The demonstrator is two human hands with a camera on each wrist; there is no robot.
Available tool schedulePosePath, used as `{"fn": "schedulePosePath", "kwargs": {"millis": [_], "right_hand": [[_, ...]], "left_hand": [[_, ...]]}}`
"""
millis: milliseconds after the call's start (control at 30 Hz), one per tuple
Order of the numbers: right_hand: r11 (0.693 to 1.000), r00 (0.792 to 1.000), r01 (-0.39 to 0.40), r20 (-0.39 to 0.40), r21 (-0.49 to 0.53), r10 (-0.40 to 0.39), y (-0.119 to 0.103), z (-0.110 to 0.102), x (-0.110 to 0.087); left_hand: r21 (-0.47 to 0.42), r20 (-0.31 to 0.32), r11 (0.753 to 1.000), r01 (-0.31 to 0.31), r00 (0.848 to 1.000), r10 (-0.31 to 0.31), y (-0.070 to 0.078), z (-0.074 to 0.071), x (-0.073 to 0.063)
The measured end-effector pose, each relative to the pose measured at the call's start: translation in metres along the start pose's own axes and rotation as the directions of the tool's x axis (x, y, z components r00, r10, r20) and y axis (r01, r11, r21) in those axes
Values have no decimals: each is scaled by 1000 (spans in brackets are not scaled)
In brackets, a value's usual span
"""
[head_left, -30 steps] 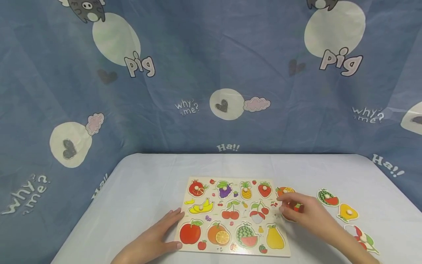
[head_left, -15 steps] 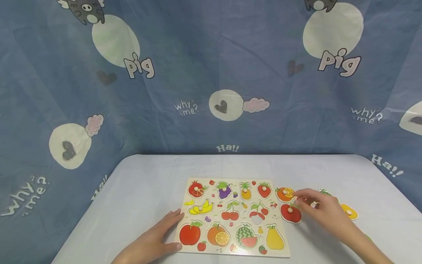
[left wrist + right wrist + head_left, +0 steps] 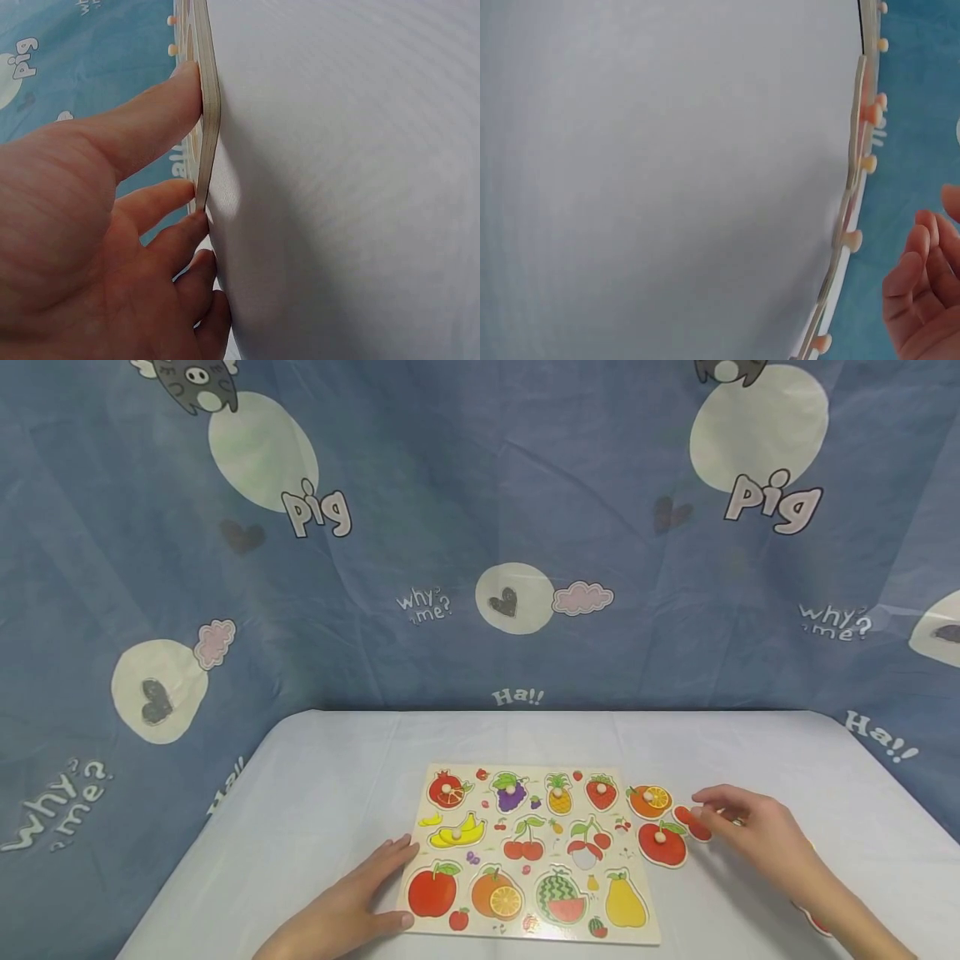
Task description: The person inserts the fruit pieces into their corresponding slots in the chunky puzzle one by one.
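Observation:
My left hand [image 3: 352, 893] rests at the left edge of a wooden fruit puzzle board [image 3: 555, 932], fingers along the side and thumb at the near corner. The left wrist view shows that thumb against the board's edge [image 3: 211, 97]. To the board's right, my right hand [image 3: 757, 827] hovers by a red cherry piece [image 3: 700, 829], thumb and forefinger close to it. Its fingers bend loosely with nothing between them in the right wrist view. Beside the cherries lie a red apple piece [image 3: 671, 852] and an orange piece [image 3: 640, 810], both knobbed.
Pomegranate [image 3: 444, 795], grape [image 3: 511, 802], pineapple [image 3: 559, 802], strawberry [image 3: 601, 802] and banana [image 3: 468, 837] pieces with knobs sit in the board. Part of another piece [image 3: 813, 922] shows under my right forearm. A blue printed cloth [image 3: 420, 652] hangs behind the white table [image 3: 337, 760].
My right hand has moved right, away from the apple and orange pieces, to the cherry piece. It now hides the watermelon and pear pieces. The left hand stays put.

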State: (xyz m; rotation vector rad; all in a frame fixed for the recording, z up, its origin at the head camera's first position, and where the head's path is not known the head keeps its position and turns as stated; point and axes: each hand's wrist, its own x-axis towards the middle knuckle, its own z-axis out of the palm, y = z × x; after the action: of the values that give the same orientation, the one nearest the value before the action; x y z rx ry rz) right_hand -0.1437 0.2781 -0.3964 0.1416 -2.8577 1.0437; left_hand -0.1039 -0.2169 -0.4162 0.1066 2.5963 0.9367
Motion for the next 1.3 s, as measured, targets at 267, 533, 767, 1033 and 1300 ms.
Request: {"fn": "schedulePosePath", "kwargs": {"millis": [267, 533, 767, 1033, 1300], "right_hand": [[998, 997, -54, 50, -42, 56, 9, 0, 10], [991, 985, -124, 118, -48, 129, 16, 1, 18], [991, 970, -135, 199, -25, 137, 22, 1, 24], [997, 974, -77, 216, 5, 74, 28, 1, 26], [999, 975, -42, 222, 30, 35, 31, 1, 27]], "left_hand": [[-5, 0, 1000, -1, 1000, 1, 0, 0, -1], [1, -3, 1000, -10, 1000, 10, 1, 0, -2], [1, 0, 1000, -5, 1000, 5, 0, 0, -1], [-3, 1, 1000, -6, 1000, 6, 0, 0, -1], [4, -1, 1000, -6, 1000, 6, 1, 0, -2]]}}
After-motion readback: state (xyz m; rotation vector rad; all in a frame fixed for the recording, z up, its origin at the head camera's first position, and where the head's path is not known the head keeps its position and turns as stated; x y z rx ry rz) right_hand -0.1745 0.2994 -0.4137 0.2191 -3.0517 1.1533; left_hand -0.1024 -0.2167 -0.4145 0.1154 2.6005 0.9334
